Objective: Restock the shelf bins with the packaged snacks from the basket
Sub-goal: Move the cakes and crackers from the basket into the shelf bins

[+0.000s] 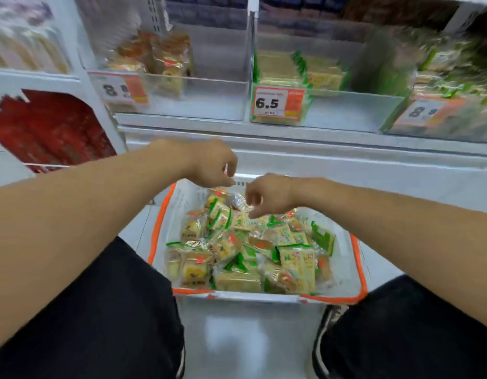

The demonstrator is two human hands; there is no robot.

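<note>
A white basket with an orange rim stands on the floor between my knees, full of several packaged snacks in green and in golden wrappers. Both hands hang over its far end. My left hand hovers above the back rim with loosely curled fingers and holds nothing. My right hand reaches down with loose fingers just over a green-edged pack; it grips nothing that I can see. Above, clear shelf bins hold golden packs on the left and green packs in the middle.
Price tags read 8, 6.5 and 8 on the bin fronts. A third bin at the right holds green packs. Red packets fill a lower left shelf. White floor lies before the basket.
</note>
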